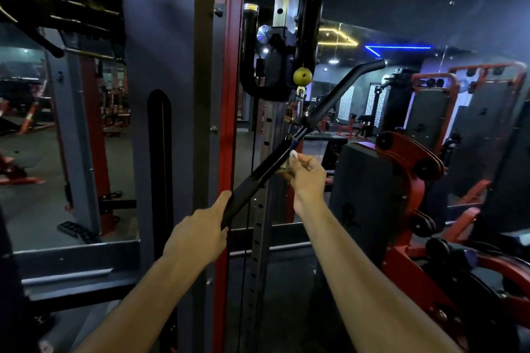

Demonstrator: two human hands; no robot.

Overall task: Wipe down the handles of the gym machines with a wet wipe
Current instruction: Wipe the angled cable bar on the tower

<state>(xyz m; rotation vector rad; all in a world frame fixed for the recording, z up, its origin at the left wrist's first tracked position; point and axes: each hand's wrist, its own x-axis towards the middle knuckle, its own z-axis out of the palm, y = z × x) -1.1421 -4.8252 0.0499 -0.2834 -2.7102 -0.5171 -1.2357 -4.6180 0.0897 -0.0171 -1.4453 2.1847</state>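
Left hand (198, 233) is wrapped around the low end of the black pulldown bar (259, 173), which slants up toward 1 o'clock. Right hand (305, 178) pinches a bunched white wet wipe (292, 158) against the bar's middle, just below the cable clip (299, 94) and yellow stopper ball (302, 75).

2 hands (198, 233), 1 wipe (292, 155), 1 bar (286, 149).

Dim gym, neon glow, warped edges
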